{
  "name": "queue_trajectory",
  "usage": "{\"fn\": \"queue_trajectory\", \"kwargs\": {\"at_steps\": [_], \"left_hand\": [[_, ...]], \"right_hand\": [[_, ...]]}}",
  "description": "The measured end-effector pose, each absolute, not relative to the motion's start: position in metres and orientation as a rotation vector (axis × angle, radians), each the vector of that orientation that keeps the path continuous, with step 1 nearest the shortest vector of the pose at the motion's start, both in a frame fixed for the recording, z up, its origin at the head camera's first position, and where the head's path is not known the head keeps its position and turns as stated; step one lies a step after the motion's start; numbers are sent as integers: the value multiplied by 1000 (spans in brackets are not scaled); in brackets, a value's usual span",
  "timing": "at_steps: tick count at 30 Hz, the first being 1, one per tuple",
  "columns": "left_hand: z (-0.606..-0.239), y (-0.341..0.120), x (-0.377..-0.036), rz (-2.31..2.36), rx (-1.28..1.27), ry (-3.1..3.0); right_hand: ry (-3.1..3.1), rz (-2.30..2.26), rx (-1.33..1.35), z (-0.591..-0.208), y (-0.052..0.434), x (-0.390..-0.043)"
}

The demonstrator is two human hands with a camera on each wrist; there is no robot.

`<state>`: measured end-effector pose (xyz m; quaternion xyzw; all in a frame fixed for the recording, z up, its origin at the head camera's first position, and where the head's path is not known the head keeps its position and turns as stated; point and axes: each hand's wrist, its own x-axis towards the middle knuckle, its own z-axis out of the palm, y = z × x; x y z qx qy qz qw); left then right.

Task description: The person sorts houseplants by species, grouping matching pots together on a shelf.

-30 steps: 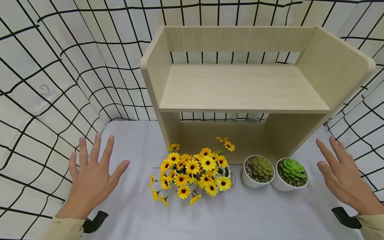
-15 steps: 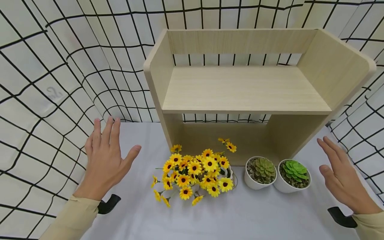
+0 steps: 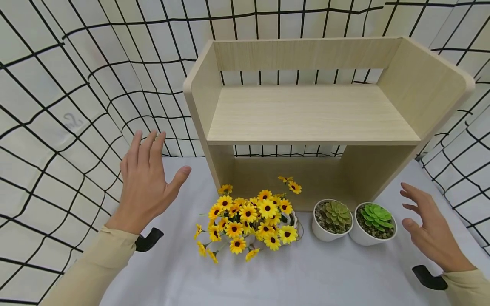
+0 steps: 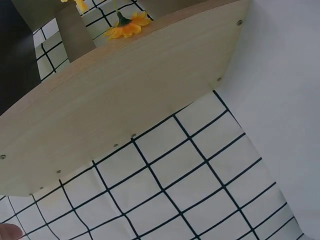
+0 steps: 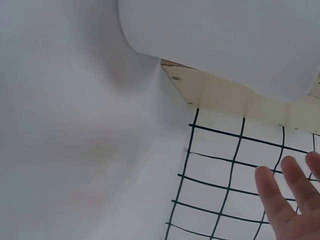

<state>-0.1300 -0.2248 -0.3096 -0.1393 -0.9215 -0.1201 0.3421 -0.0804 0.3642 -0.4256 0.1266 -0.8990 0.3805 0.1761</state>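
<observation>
My left hand [image 3: 147, 178] is held left of the wooden shelf [image 3: 314, 112], fingers extended and thumb spread, with nothing in it. In the left wrist view, one fingertip [image 4: 10, 231] shows at the lower left, beside the shelf's side panel [image 4: 125, 90]. To the right of the pots, my right hand [image 3: 430, 227] is raised with its fingers loosely bent, holding nothing. Nearest to it is a bright green succulent [image 3: 377, 217] in a white pot, and a duller green succulent [image 3: 337, 213] stands beside that. Yellow artificial flowers [image 3: 249, 213] spread in front of the shelf, largely hiding their container.
The two-tier shelf stands on a white cloth-covered table [image 3: 275, 280]. Black wire grid [image 3: 57, 127] over white sheeting encloses the left, back and right sides. A white pot [image 5: 220, 45] fills the top of the right wrist view.
My left hand has moved up and to the right, closer to the shelf. My right hand has shifted slightly left and its fingers have bent. The flowers and pots have stayed in place.
</observation>
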Motion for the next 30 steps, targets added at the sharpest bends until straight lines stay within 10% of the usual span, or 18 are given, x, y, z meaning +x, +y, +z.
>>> {"fn": "queue_trajectory", "kwargs": {"at_steps": [30], "left_hand": [[-258,-168,-170,-359,-448,-2198]], "right_hand": [[-2479,1485,369,-468,348,-78]]}}
